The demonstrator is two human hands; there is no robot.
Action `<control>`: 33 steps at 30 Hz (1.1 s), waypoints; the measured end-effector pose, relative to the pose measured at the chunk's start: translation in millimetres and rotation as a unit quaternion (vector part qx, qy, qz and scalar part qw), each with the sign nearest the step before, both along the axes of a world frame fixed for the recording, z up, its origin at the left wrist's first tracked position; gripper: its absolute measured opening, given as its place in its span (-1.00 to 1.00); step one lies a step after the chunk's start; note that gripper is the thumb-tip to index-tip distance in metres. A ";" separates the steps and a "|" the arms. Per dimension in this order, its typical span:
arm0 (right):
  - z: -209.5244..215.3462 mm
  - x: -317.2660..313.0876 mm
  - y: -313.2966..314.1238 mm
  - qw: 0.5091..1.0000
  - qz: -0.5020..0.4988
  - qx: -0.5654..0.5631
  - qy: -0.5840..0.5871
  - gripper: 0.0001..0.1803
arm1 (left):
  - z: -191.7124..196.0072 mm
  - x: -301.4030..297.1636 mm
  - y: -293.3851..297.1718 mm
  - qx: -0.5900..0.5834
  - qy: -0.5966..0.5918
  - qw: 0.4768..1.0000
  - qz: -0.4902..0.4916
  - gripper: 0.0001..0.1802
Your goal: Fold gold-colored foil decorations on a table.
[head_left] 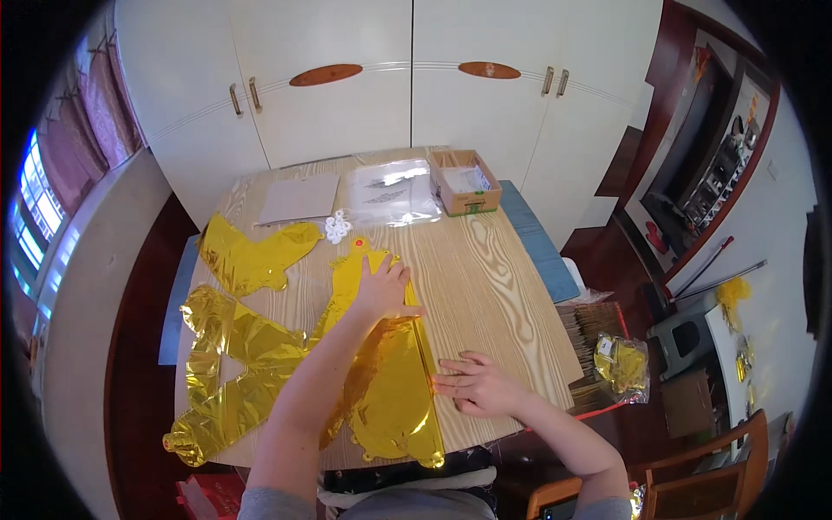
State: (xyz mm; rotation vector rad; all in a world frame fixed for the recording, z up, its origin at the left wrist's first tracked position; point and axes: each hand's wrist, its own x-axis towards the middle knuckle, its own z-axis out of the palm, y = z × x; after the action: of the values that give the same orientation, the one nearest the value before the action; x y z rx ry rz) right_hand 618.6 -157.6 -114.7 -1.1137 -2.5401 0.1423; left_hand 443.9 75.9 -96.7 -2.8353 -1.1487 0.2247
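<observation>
Head view: on your left, a crinkled gold foil sheet (260, 342) lies along the left edge of the tabletop (485, 286), reaching toward its near left corner. A smaller foil piece (256, 256) lies just beyond it. Next come a grey card (299, 195) by the far edge and a clump of small white pieces (337, 227) beside it. In the middle, the third foil piece (394, 399), the one under your fingers, stretches from the tabletop's centre to its near edge, its right side nearly straight. Your left hand (381, 290) lies palm down across its upper part, fingers fanned wide; that grip is released, laid on the foil without grasping it. Near the far edge sit a clear plastic bag (394, 191) and, by the far right corner, a cardboard box (472, 206). Your right hand (481, 387) rests low, toward the near edge, its grip unclenched, fingers loosely parted, fingertips against the foil's straight side. Past the tabletop's right edge is a bagged foil bundle (621, 364).
</observation>
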 end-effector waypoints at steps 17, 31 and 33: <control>-0.9 7.8 -7.1 0.987 -0.001 -0.076 0.141 -0.64 | -2.7 -14.3 -2.9 -0.021 -0.083 0.996 -0.004 0.15; -17.8 -32.6 93.9 0.982 -0.169 -0.064 0.055 -0.31 | 34.8 -192.3 -114.6 -0.113 -0.053 0.992 0.017 -0.03; -18.9 -34.9 93.8 0.980 -0.188 -0.069 0.008 -0.27 | 21.3 -193.0 -122.4 -0.095 -0.061 0.994 0.004 -0.03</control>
State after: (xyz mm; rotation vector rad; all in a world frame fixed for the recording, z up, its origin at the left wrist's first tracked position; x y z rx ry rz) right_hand 583.7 -63.7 -133.6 -1.6144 -2.2825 0.2284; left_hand 250.9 -46.5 -75.4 -3.0494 -1.2232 0.1736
